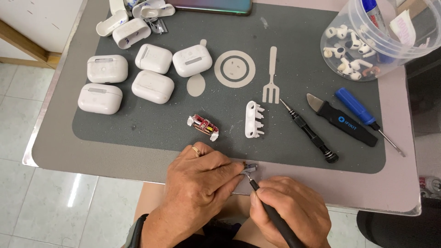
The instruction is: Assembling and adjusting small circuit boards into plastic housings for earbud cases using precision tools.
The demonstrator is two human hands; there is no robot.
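From the head view, the work looks partway through: a small grey component [250,168] sits at the near edge of the bench [399,193], pinched in the grip of the left hand [200,177], while the right hand [289,209] has its grip closed round a thin black pick tool [271,211] whose tip touches that part. Already taken apart, by the look of it, are a red-and-white inner module [203,126] and a white plastic frame [253,119], lying apart on the grey work mat [298,59]. Five closed white earbud cases [151,59] wait in a cluster at the left, seemingly untouched, with opened shells [131,33] beyond. At the far right stands a clear round tub [351,50] of loose white earbuds. The mat bears pale printed plate, spoon and fork shapes [234,69]. A black screwdriver [310,133], a black-handled pry tool [342,122] and a blue screwdriver [363,112] lie unused on the right.
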